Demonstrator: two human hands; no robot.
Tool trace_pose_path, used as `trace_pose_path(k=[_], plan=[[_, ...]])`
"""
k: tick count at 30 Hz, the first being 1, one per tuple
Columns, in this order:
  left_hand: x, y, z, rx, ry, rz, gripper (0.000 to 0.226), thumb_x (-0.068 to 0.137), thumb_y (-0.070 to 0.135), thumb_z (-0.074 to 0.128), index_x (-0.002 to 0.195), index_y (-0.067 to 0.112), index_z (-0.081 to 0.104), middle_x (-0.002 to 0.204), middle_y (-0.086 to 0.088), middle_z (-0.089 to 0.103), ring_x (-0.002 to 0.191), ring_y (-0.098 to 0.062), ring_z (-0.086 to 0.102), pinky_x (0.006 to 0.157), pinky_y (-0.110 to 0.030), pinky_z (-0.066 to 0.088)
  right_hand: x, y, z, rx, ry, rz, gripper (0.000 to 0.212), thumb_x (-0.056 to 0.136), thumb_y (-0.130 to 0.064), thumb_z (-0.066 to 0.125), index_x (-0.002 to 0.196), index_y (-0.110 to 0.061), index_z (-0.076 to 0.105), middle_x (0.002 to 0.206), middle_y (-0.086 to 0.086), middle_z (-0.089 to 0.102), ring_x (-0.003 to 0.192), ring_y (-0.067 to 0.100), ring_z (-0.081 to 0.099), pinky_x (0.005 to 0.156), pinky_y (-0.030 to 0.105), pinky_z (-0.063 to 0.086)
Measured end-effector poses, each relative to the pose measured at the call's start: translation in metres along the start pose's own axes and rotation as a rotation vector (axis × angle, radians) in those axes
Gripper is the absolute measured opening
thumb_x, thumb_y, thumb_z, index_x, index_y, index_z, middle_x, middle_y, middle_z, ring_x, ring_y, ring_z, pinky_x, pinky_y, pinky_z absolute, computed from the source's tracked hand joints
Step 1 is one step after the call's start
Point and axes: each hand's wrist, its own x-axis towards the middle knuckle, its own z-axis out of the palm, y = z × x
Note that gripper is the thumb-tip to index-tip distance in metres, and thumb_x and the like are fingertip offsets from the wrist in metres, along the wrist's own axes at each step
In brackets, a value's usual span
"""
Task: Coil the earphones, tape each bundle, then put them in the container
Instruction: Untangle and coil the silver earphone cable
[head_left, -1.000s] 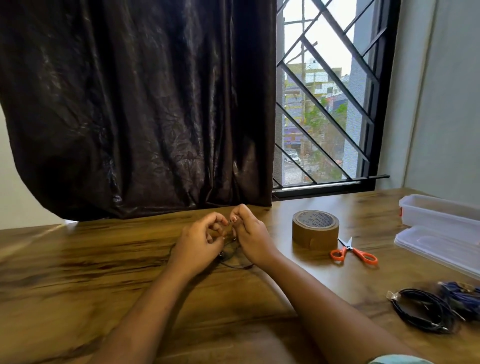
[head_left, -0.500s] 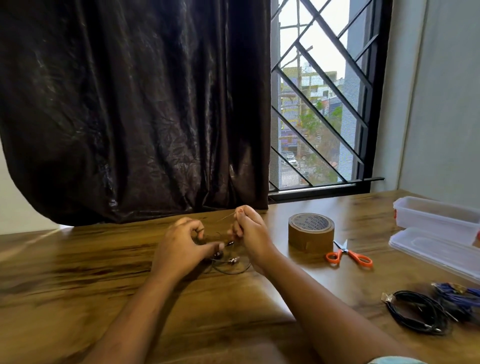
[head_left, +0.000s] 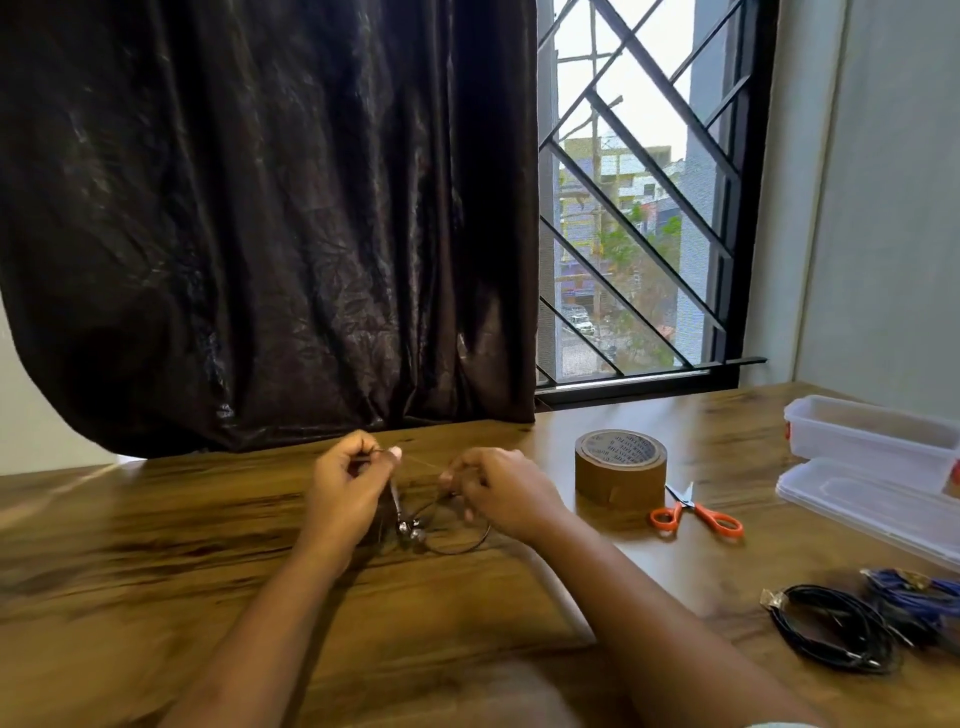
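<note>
A thin black earphone cable (head_left: 457, 545) with its earbuds (head_left: 408, 530) lies on the wooden table between my hands. My left hand (head_left: 348, 488) pinches one stretch of the cable and holds it up. My right hand (head_left: 504, 488) pinches another stretch, and a taut length of cable runs between the two. A brown tape roll (head_left: 621, 467) stands to the right of my right hand. The clear plastic container (head_left: 862, 431) sits at the far right with its lid (head_left: 867, 504) beside it.
Orange-handled scissors (head_left: 696, 514) lie right of the tape roll. A coiled black earphone bundle (head_left: 831, 629) and a blue bundle (head_left: 914, 597) rest at the right front. A dark curtain (head_left: 270, 218) and a barred window (head_left: 639, 208) stand behind the table.
My hands have moved apart, drawing a stretch of the cable taut between them. The camera has shifted slightly to the left.
</note>
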Motion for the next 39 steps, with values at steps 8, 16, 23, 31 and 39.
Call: trace_pose_path(k=[8,16,23,31,39], plan=[[0.0,-0.009,-0.005,0.395,0.07,0.171,0.02,0.083,0.029,0.068,0.07,0.018,0.059,0.076,0.004,0.057,0.071,-0.008,0.054,0.059,-0.019,0.039,0.002,0.006,-0.023,0.951,0.269,0.375,0.044,0.1,-0.045,0.035,0.095,-0.011,0.061,0.049,0.001,0.055,0.033,0.005,0.041,0.034,0.017,0.027],[0.005,-0.004,-0.001,-0.113,0.189,-0.136,0.006,0.091,0.019,0.061,0.085,0.016,0.063,0.078,0.001,0.064,0.066,-0.01,0.063,0.053,-0.02,0.051,-0.004,-0.003,-0.023,1.016,-0.007,0.34,0.099,0.076,-0.08,0.007,0.096,-0.003,0.066,0.052,0.006,0.054,0.044,0.013,0.047,0.04,0.015,0.032],[0.007,-0.005,-0.003,-0.314,0.063,-0.258,0.012,0.088,0.004,0.061,0.081,0.014,0.064,0.105,0.005,0.066,0.095,-0.014,0.063,0.087,-0.036,0.052,0.003,0.003,-0.03,1.012,0.158,0.316,0.078,0.088,-0.072,0.016,0.068,-0.012,0.061,0.042,-0.007,0.037,0.039,0.008,0.034,0.042,0.021,0.029],[-0.001,0.007,0.005,-0.322,-0.026,-0.174,0.018,0.091,-0.004,0.05,0.087,0.011,0.06,0.097,0.0,0.068,0.092,-0.007,0.065,0.076,-0.026,0.055,0.001,-0.006,-0.027,0.966,0.084,0.277,0.085,0.092,-0.064,0.006,0.095,-0.004,0.066,0.067,0.012,0.069,0.042,0.008,0.047,0.042,0.016,0.034],[0.0,0.005,0.008,-0.424,-0.013,-0.223,0.015,0.098,0.009,0.044,0.09,0.016,0.055,0.1,-0.003,0.063,0.079,-0.021,0.07,0.055,-0.023,0.055,0.0,-0.007,-0.028,0.931,-0.027,0.27,0.062,0.099,-0.055,0.023,0.092,-0.011,0.066,0.048,0.001,0.048,0.033,0.006,0.03,0.035,0.017,0.023]])
